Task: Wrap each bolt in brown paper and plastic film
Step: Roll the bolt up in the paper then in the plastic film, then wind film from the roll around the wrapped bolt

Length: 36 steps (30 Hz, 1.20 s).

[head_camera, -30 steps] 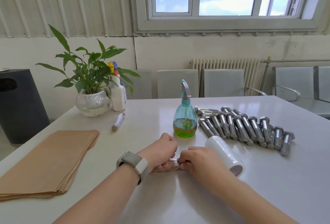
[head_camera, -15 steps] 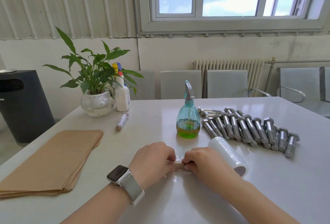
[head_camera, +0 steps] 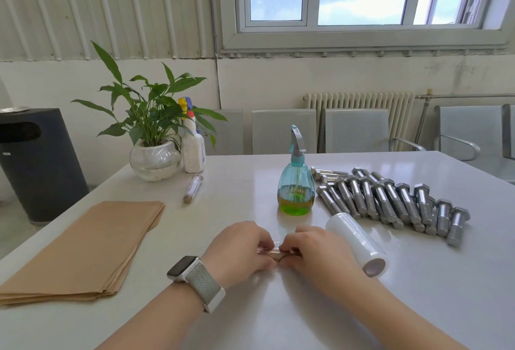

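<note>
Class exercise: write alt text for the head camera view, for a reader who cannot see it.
Two hands, the left hand and right hand, pinch a small film-covered bundle between them on a white table. A film roll and unwrapped bolts lie to the right, a brown paper stack to the left.

Bare forearms; grey woven-band smartwatch [head_camera: 195,278] on left wrist

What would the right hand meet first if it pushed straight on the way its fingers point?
The right hand points leftward, gripping the wrapped bolt. Straight on, it would probably meet the left hand first, as that one grips the same bolt close opposite.
</note>
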Available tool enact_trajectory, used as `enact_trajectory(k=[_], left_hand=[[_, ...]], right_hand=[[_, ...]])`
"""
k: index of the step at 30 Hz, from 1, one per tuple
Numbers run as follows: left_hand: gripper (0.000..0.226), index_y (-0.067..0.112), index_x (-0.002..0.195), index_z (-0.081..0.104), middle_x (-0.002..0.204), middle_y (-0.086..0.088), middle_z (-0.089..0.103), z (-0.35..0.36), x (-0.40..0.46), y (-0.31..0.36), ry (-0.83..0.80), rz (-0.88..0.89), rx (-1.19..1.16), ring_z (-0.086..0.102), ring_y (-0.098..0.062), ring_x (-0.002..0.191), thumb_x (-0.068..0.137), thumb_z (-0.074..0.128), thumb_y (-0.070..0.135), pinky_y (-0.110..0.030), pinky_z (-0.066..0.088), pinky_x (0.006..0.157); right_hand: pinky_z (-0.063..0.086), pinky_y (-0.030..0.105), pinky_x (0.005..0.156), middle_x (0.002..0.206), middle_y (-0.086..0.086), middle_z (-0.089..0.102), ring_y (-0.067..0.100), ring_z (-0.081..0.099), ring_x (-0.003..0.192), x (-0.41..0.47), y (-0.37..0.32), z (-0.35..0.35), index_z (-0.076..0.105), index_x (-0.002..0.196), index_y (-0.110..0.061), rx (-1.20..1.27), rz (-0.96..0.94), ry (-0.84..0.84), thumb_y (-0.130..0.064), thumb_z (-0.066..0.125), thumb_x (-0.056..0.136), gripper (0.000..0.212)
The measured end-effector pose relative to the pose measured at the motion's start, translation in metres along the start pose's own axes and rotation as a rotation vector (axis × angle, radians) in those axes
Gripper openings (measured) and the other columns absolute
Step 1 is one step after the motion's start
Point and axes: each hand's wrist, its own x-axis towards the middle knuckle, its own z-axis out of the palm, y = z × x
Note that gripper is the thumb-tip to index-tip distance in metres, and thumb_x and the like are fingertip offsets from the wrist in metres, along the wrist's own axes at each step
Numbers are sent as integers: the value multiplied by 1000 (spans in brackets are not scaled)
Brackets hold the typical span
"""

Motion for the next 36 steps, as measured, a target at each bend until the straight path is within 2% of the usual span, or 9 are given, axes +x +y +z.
enact_trajectory(k=[4,15,18,22,24,27,30,34,36], left_hand=[[7,26,96,70,90,10,66,-23,-14,-27,100,-133,-543,59,-9,51,89,70,23,-17,43,49],[17,32,86,74,96,11,62,-15,-27,-59,10,-144,-359,50,13,62,79,77,47,-8,38,63],[18,29,88,68,99,7,60,-12,-25,-58,-20,-127,-313,52,8,69,83,73,46,-10,38,65],[24,29,96,61,106,6,58,-11,-25,-53,-72,-151,-188,56,-8,96,89,62,52,-26,44,91],[27,29,98,57,104,11,59,-11,-27,-48,-48,-168,-107,54,-7,93,92,54,55,-24,41,85],[21,23,96,57,87,4,72,-7,-26,-37,59,-185,-453,58,-6,70,93,60,43,-27,47,71],[20,22,98,61,78,3,72,-2,-19,-24,238,-153,-757,64,-8,71,87,72,35,-30,50,74],[31,34,111,61,71,-2,52,4,6,7,278,-19,-921,55,-12,70,84,75,35,-22,48,71],[10,32,92,70,65,5,50,11,21,29,292,46,-933,51,-8,65,85,75,29,-19,44,63]], right_hand=[[38,27,67,100,-12,59,10,55,100,-2,0,3,67,111,-37,43,0,24,-45,61,89,24],[32,27,64,97,-13,57,9,54,98,-3,-1,5,67,109,-36,31,14,47,-45,61,90,22],[34,27,65,98,-13,58,8,54,99,-3,-3,5,67,109,-36,31,21,47,-44,61,90,22],[33,27,65,100,-13,60,8,54,100,-4,-6,3,68,108,-35,41,38,42,-43,62,89,21],[34,27,66,99,-13,60,8,54,100,-4,-7,2,69,107,-34,65,54,38,-43,62,89,21],[35,26,67,91,-16,53,8,52,97,-7,-7,1,67,103,-32,95,86,49,-43,63,90,18],[31,26,65,88,-15,51,7,47,88,-12,-7,1,63,96,-30,117,116,73,-37,61,91,9],[39,29,73,93,-9,54,12,47,88,-19,-7,1,55,91,-23,126,149,71,-27,55,94,5],[39,26,78,100,-6,53,14,49,96,-22,-6,2,59,95,-18,153,148,93,-21,54,94,6]])
